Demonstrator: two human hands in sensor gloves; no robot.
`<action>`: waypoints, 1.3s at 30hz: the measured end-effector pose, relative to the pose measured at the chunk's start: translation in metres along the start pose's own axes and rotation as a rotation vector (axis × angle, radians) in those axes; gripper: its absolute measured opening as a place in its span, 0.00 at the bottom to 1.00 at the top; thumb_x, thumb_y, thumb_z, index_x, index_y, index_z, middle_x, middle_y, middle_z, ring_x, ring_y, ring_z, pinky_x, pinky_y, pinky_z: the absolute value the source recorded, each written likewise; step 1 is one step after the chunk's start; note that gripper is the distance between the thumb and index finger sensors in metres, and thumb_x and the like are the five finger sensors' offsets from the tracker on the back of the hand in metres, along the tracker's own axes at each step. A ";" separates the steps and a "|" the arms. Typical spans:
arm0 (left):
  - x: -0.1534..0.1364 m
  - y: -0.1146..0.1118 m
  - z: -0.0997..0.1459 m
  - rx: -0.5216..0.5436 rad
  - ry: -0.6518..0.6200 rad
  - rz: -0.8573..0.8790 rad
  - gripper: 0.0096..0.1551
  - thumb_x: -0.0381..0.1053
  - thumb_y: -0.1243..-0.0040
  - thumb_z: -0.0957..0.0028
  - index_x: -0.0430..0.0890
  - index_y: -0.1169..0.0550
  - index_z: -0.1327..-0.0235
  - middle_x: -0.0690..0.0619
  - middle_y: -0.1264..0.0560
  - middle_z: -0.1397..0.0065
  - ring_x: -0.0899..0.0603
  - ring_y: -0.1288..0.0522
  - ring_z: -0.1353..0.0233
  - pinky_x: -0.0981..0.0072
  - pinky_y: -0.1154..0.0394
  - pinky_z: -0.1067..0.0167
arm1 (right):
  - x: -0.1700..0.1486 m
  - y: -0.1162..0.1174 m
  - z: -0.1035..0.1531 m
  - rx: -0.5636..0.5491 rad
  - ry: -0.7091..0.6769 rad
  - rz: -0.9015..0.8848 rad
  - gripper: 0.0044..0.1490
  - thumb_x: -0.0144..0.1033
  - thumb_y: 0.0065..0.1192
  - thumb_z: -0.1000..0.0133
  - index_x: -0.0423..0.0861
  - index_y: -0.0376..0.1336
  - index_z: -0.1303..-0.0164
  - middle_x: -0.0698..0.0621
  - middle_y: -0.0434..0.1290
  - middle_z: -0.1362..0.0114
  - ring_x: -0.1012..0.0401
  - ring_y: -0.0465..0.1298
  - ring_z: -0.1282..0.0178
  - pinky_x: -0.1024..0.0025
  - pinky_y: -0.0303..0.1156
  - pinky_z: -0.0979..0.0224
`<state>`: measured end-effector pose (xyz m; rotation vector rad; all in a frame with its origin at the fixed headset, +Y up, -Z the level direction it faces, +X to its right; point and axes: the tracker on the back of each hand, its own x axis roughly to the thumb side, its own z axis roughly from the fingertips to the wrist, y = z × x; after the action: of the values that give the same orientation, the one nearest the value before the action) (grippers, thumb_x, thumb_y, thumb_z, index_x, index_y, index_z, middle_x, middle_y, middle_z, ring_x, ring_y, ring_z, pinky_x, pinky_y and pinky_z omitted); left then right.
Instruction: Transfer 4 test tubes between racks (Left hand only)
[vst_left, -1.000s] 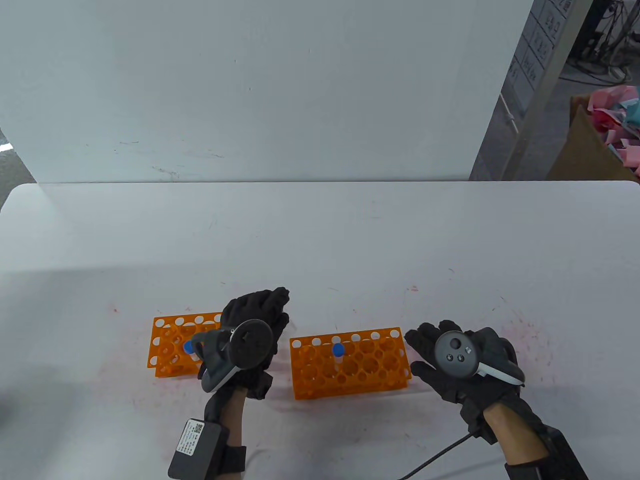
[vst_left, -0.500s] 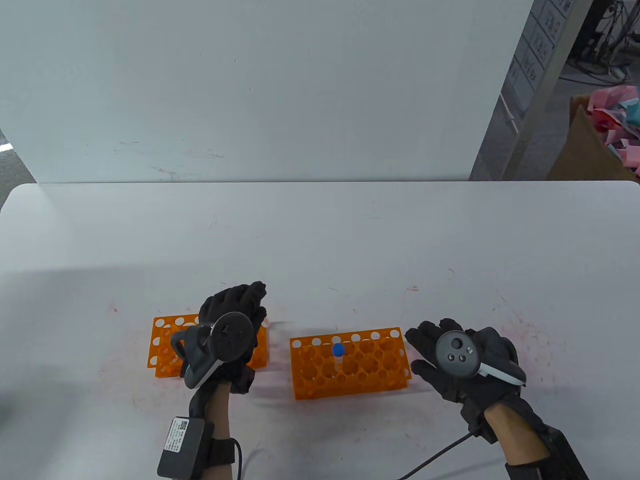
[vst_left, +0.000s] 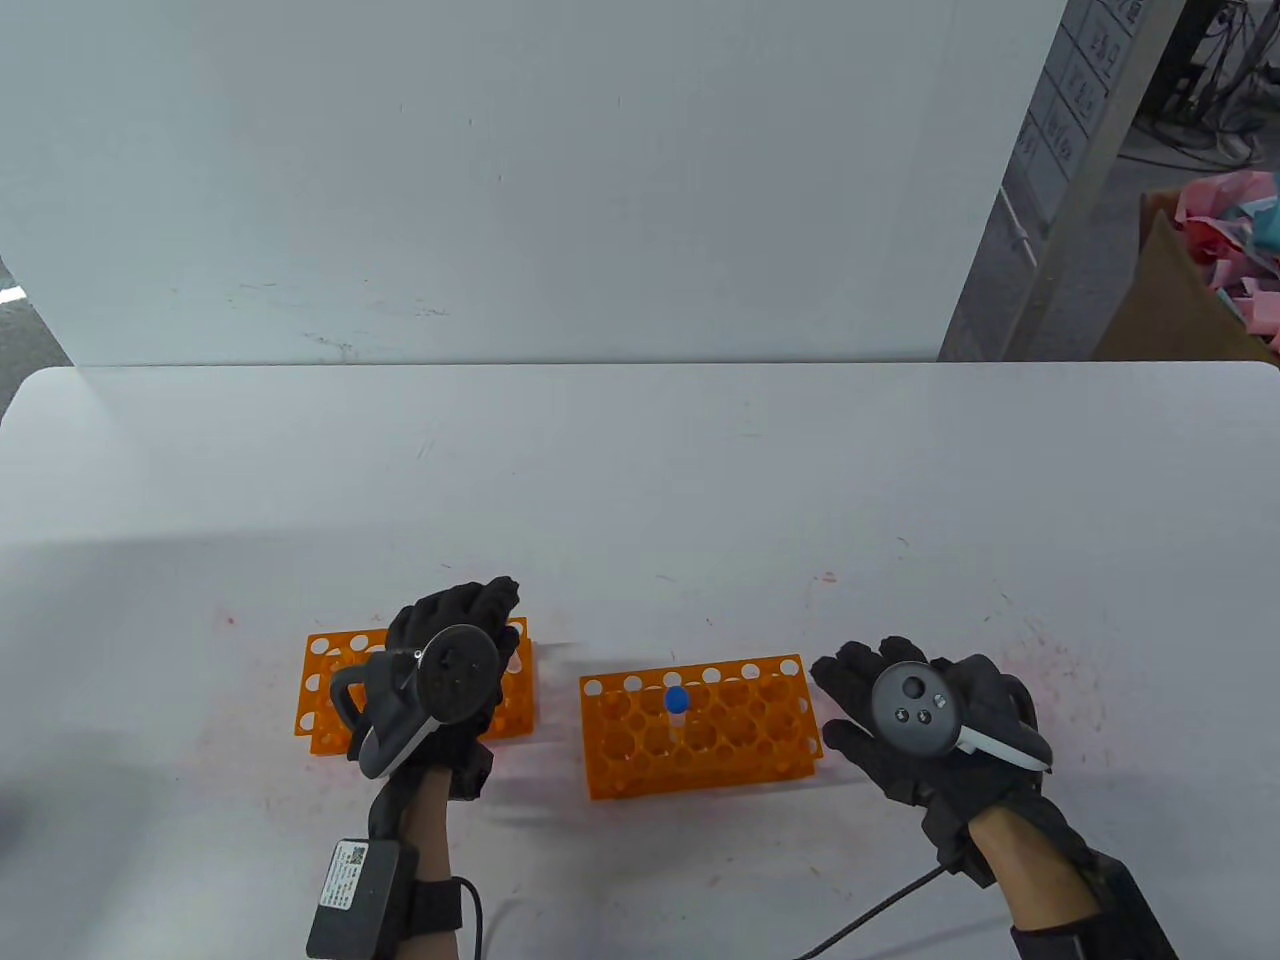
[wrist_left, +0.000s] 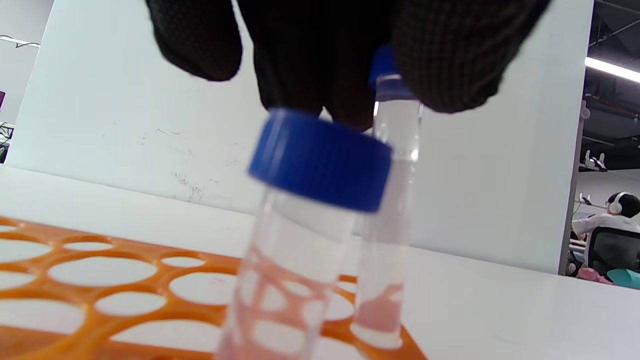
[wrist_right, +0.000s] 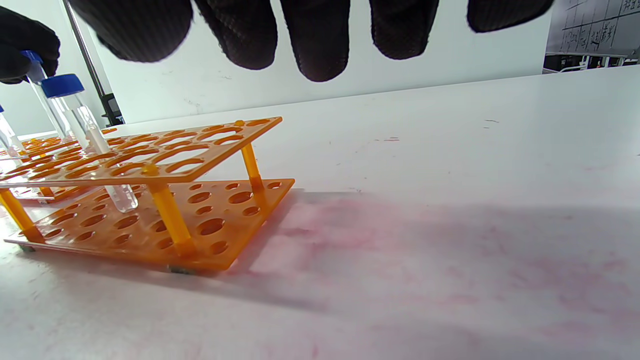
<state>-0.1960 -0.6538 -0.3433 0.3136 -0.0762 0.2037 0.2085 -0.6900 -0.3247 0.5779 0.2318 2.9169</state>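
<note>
The left hand (vst_left: 455, 640) hung over the left rack (vst_left: 320, 690), with its fingertips (wrist_left: 450, 60) closed round the blue cap of a tube (wrist_left: 387, 210) at the far side of that rack. The tube stood upright, its long axis vertical, and its lower end sat in or just above a hole near the rack's right end; the wrist view did not show whether it was seated or already raised. A second tube (wrist_left: 305, 240) with a blue cap stood in the same rack, just beside the gripped one and nearer the wrist camera, untouched.

The right rack (vst_left: 700, 730) lay to the right of the left hand, apart from the left rack, with bare table (vst_left: 640, 470) between them. One tube (vst_left: 677, 705) stood in it, in the second row from the back.

The move in hand appeared to be a withdrawal. The tube's vertical axis called for a straight lift until its base cleared the top plate, then a sideways carry to the right.

The right hand (vst_left: 925, 725) rested open on the table just beside the right rack's right end, holding nothing. It lay nearer the destination, but the task reserved the work for the left.
</note>
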 end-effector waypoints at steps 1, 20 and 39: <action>0.000 -0.001 0.000 -0.006 -0.001 -0.004 0.28 0.55 0.38 0.49 0.58 0.26 0.32 0.54 0.22 0.28 0.41 0.22 0.29 0.38 0.28 0.31 | 0.000 0.000 0.000 0.001 -0.001 0.001 0.41 0.58 0.46 0.41 0.54 0.48 0.18 0.44 0.52 0.12 0.34 0.51 0.17 0.24 0.49 0.26; 0.007 -0.022 -0.003 -0.152 -0.029 -0.074 0.27 0.55 0.41 0.47 0.58 0.25 0.33 0.54 0.22 0.29 0.40 0.22 0.29 0.38 0.28 0.31 | -0.002 -0.003 0.001 -0.011 0.001 -0.005 0.41 0.58 0.46 0.41 0.54 0.48 0.18 0.44 0.52 0.12 0.34 0.51 0.17 0.24 0.49 0.26; 0.006 -0.022 -0.002 -0.159 -0.025 -0.067 0.26 0.56 0.40 0.48 0.59 0.24 0.34 0.56 0.21 0.29 0.41 0.22 0.29 0.38 0.28 0.32 | -0.001 -0.002 0.002 -0.002 0.002 0.003 0.40 0.58 0.46 0.41 0.54 0.48 0.18 0.44 0.53 0.12 0.34 0.51 0.17 0.24 0.49 0.26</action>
<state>-0.1851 -0.6726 -0.3509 0.1600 -0.1054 0.1261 0.2101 -0.6877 -0.3238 0.5755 0.2283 2.9201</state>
